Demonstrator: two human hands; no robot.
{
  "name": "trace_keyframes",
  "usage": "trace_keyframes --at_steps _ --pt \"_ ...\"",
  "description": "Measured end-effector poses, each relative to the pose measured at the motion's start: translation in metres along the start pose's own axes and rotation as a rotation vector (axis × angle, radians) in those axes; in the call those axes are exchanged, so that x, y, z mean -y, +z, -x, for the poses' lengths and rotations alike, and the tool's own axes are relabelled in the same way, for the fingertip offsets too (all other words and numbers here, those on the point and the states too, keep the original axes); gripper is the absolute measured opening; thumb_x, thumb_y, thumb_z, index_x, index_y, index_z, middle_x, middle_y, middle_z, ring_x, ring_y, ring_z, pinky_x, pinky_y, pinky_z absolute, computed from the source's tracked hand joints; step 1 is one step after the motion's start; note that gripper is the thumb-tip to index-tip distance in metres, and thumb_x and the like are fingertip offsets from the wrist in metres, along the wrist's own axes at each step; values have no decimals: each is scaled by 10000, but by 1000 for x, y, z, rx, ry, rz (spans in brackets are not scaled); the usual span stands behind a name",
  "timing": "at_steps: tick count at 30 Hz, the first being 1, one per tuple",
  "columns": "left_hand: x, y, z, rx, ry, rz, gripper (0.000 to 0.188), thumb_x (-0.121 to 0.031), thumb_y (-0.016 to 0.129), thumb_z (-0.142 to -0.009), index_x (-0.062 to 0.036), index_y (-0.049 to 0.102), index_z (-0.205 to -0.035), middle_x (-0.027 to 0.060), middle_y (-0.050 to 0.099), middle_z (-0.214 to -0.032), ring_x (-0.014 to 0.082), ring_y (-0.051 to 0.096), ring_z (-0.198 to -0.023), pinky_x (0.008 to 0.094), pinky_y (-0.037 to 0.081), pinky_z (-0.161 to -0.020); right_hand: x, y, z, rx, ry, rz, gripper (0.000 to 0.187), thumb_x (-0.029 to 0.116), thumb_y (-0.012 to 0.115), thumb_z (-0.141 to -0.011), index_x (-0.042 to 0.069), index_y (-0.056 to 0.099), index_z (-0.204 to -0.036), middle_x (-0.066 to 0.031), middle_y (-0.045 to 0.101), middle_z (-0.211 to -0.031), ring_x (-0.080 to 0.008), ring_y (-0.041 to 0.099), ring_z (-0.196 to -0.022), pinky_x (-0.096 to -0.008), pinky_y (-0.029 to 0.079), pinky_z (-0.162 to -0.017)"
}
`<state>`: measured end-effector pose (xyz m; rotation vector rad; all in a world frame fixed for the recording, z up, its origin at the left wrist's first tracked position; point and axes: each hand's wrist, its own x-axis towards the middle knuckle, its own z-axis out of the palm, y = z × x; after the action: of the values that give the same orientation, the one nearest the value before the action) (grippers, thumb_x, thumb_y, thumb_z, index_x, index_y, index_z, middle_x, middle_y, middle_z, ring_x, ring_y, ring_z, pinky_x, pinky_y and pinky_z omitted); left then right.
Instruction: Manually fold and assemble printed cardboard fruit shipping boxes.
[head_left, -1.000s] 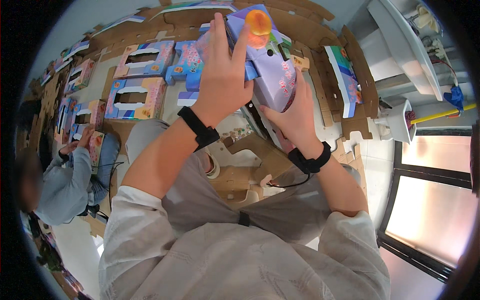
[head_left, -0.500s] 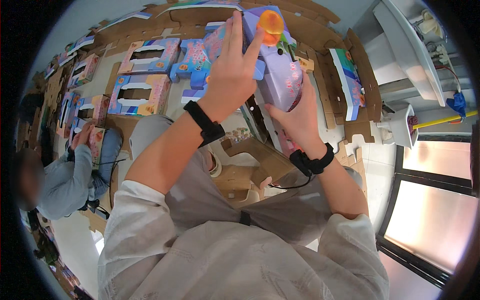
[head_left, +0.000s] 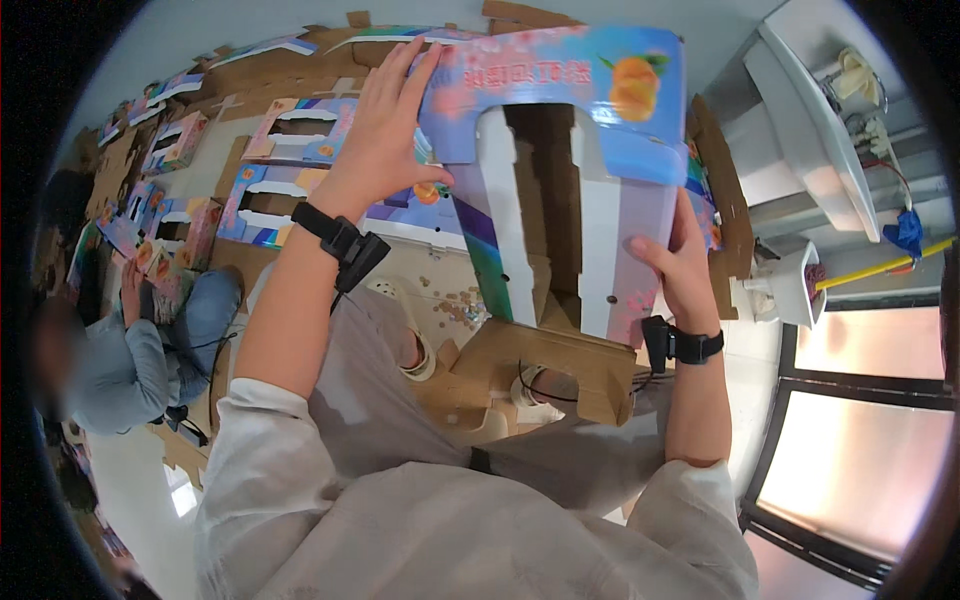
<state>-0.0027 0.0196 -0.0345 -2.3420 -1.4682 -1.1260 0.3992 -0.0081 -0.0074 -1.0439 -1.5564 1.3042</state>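
Note:
Up in front of me I hold a blue and pink printed carton (head_left: 555, 75) with fruit pictures and a large cut-out opening. Through that opening its brown inside and white side flaps show. My left hand (head_left: 385, 140) is at the carton's upper left edge, fingers along the side and thumb near the front. Lower down on the right side, my right hand (head_left: 683, 265) grips it with the thumb on the front panel. The right fingers are mostly hidden behind the carton. Black bands are on both wrists.
Rows of similar cartons (head_left: 270, 205) stand to the left. A seated person (head_left: 115, 370) handles another carton there. Between my legs lies brown cardboard (head_left: 515, 365), with small scraps (head_left: 455, 312) beyond. A white basin (head_left: 815, 130) and yellow pole (head_left: 885, 262) are right.
The carton has been turned so its cut-out opening shows toward me. My left hand has moved left, my right hand right and lower. The person on the left has shifted their hands.

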Motion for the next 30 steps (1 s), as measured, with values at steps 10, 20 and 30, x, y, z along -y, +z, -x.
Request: trace_keyframes --at_steps 10,20,30 --pt "-26 1 7 -3 -10 112 1383 -256 1018 -516 -86 260 -1660 192 363 -1633 423 370 -1493 494 365 -1226 -5 -6 7 26 72 -46 1099 122 909 -735 -20 297 -1636 -148 509 -1540 -252 508 -1406 -397 379 -1198" --pt "-30 -1 5 173 -73 57 1327 -120 942 -575 -73 200 -1675 232 353 -1627 450 406 -1467 484 408 -1203 -15 -4 3 -26 66 79 1103 210 933 -744 -21 315 -1629 -163 541 -1506 -260 543 -1366 -387 405 -1174" --pt "23 -13 14 -182 -401 282 550 -133 714 -928 -29 543 -1440 177 689 -1307 244 671 -1057 374 542 -916 -13 -27 0 -122 -88 308 1158 267 968 -677 -27 344 -1606 -184 554 -1486 -266 562 -1343 -400 438 -1148"
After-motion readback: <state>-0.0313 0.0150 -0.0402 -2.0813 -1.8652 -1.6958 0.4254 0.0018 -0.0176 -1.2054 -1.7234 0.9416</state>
